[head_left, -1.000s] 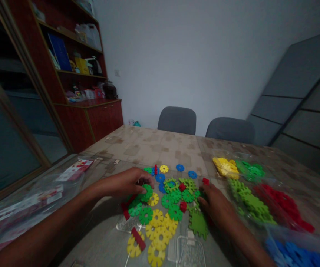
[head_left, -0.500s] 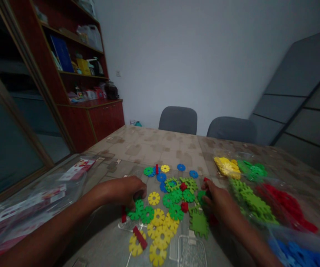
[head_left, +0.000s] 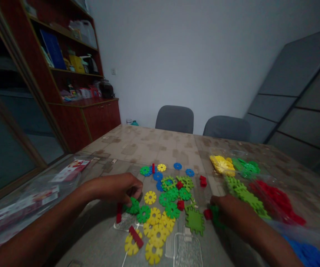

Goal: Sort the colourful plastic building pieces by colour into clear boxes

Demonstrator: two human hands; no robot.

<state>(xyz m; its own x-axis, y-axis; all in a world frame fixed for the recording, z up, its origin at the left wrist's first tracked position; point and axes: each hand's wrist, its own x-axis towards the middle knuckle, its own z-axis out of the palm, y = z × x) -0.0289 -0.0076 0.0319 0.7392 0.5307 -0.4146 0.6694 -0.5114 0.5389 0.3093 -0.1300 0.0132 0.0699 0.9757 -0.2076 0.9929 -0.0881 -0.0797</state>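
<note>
On the left of the table, my left hand [head_left: 130, 189] is closed, its thumb and fingers pinching a green notched disc [head_left: 132, 206]. A second green disc [head_left: 143, 214] and a dark red bar [head_left: 119, 213] lie close by. My right hand [head_left: 223, 208] is also closed, on a green piece that looks like another notched disc [head_left: 217, 217], mostly hidden beneath the fingers. Just left of it is a red block [head_left: 208, 214]. Between my hands lie yellow notched discs [head_left: 160, 233], green discs [head_left: 172, 210] and a square green toothed plate [head_left: 195, 220].
Bags of yellow pieces [head_left: 222, 165], green discs [head_left: 247, 168], red pieces [head_left: 279, 200] and blue pieces [head_left: 306, 250] stand at the right. Plastic packaging with printed cards [head_left: 37, 200] covers the left side. Blue discs [head_left: 177, 166] lie farther back; grey chairs [head_left: 174, 119] stand behind the table.
My right hand has moved right and nearer to me with the green piece, uncovering red blocks. My left hand stays at its green disc. The whole view has shifted slightly.
</note>
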